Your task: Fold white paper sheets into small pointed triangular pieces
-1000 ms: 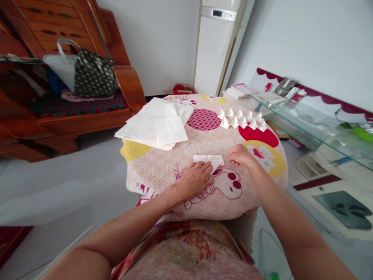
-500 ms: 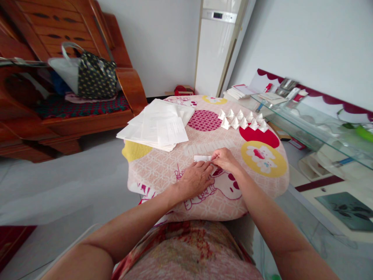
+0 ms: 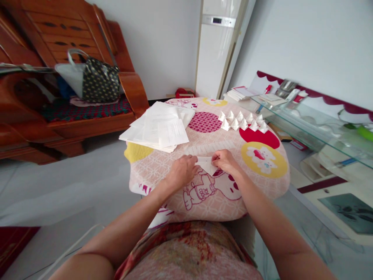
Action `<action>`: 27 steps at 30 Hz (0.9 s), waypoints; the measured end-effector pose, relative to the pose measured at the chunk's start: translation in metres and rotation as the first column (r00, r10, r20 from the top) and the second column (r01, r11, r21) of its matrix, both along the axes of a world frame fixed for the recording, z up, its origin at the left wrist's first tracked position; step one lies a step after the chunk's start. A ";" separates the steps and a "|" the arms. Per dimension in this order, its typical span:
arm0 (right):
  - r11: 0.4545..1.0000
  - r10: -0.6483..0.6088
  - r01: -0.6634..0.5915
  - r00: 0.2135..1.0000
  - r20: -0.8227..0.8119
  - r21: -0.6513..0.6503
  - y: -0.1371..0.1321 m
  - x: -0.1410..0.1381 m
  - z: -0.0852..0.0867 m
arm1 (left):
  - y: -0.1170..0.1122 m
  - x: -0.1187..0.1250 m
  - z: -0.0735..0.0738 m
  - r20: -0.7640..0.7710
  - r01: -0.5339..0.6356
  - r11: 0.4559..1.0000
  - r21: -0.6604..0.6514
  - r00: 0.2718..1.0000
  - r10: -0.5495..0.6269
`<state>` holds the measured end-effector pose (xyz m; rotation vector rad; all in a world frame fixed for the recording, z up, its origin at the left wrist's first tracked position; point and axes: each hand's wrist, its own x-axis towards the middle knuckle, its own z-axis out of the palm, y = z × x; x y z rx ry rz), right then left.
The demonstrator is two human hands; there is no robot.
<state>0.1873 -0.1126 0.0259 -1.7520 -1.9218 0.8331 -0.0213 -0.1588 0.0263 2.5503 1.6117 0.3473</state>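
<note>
1 paper (image 3: 206, 165) is lying over the cloth (image 3: 154, 165), left hand (image 3: 183, 170) and right hand (image 3: 225, 161) pinching its opposite ends, apparently folding, the next move seemingly calling for firm, even pressing.

held paper (image 3: 207, 164): 1 | folded shapes (image 3: 244, 124): 10 | paper pile (image 3: 157, 126): 1

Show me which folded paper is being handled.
The flatter folded paper between the left hand and right hand; the other folded papers stand peaked, in two rows, farther back on the tablecloth.

Pale walls (image 3: 157, 46), glossy floor (image 3: 72, 186), reddish wooden bench (image 3: 101, 125)
</note>
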 end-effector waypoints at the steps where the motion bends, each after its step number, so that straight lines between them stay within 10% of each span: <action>1: 1.000 0.000 0.000 1.000 0.006 0.010 0.000 0.000 0.000 | 0.008 0.004 0.001 0.039 0.034 0.999 0.014 0.999 -0.035; 15: 0.969 -0.007 -0.086 0.927 0.376 0.231 -0.014 0.024 0.008 | 0.072 0.024 -0.008 0.172 0.186 0.947 -0.262 0.974 -0.144; 27: 0.975 0.216 -0.217 0.976 0.021 0.043 -0.006 0.047 0.017 | 0.065 0.027 -0.001 0.378 0.229 0.917 -0.326 0.921 -0.095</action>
